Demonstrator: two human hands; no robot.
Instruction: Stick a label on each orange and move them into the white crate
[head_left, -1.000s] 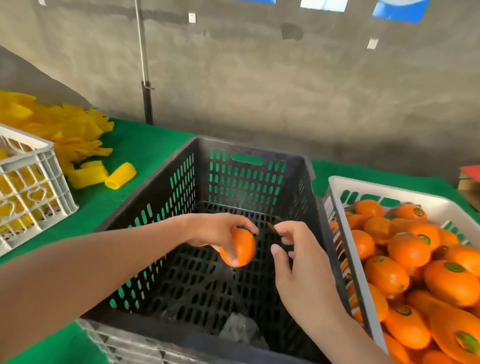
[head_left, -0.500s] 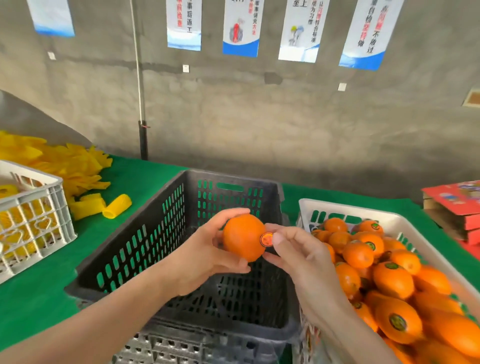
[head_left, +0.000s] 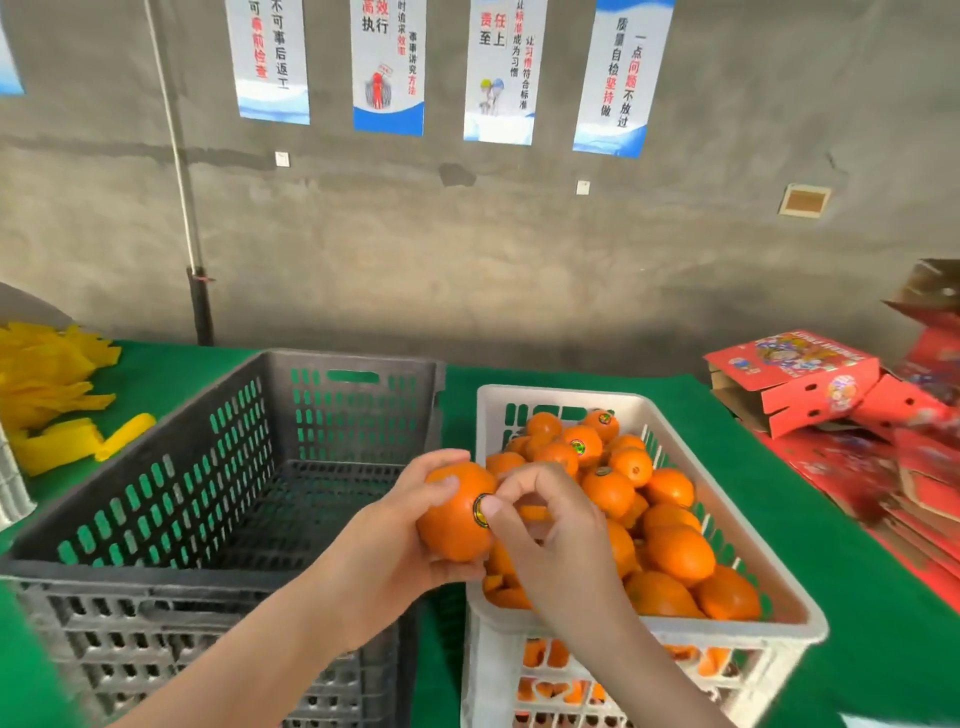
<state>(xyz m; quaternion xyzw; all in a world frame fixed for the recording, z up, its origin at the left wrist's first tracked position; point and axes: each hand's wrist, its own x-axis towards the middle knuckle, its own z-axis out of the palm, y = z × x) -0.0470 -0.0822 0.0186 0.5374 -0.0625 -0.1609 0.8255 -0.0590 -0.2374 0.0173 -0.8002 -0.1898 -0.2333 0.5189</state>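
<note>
The orange (head_left: 452, 525) that matters is held up at the middle of the scene, above the seam where the two crates meet.

Behind everything stands the grey wall (head_left: 519, 249), with four posters (head_left: 498, 67) hung at twelve o'clock. The green table (head_left: 769, 483) runs across the lower half.

At eight o'clock on the table sits the black crate (head_left: 156, 519), the bigger of the two, and green shows through its slotted walls. Just beside it, at four o'clock, is the white crate (head_left: 550, 395). It holds a heap of oranges (head_left: 675, 551), and several of the top ones carry round stickers.

Red cartons (head_left: 795, 384) lie tumbled at three o'clock. A pile of yellow foam sleeves (head_left: 47, 374) sits at nine o'clock.

The left hand (head_left: 395, 561) comes in from seven o'clock and grasps the orange, palm under it, with the fingers wrapped over its top and far side. The right hand (head_left: 556, 545) comes in from five o'clock. Its thumb (head_left: 496, 514) presses the label (head_left: 479, 512) — a small round sticker, dark-rimmed — against the orange's three o'clock side. The other fingers are curled in above the thumb and grasp nothing that I can see.
</note>
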